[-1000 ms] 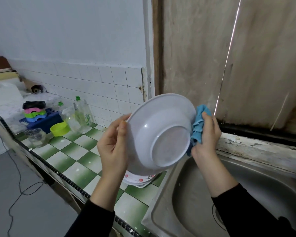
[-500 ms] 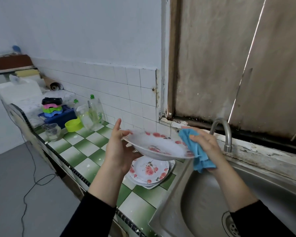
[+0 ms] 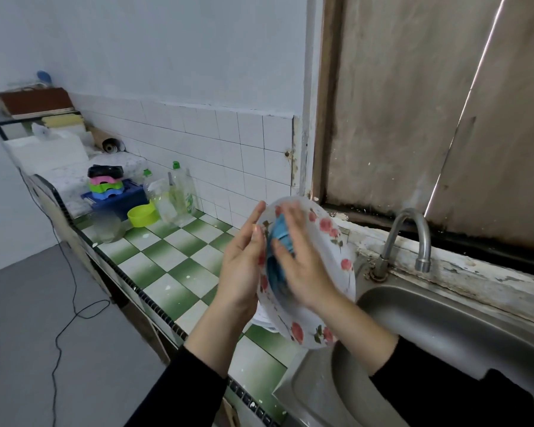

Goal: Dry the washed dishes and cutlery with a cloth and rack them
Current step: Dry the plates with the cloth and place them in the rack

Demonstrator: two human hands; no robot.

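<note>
A white deep plate with red roses is held on edge above the seam between counter and sink, its inner face turned toward me. My left hand grips its left rim. Inside the plate, my right hand presses a blue cloth flat against the surface. A stack of plates lies on the counter below, mostly hidden behind the held plate and my left wrist.
A steel sink with a tap is at the right. On the green-and-white tiled counter stand a glass, a lime bowl, soap bottles and a blue rack with coloured items. A cable trails on the floor.
The plate has turned from showing its underside, through lying flat, to standing on edge with its inside facing me. The cloth hand moved from the right rim into the plate's inside.
</note>
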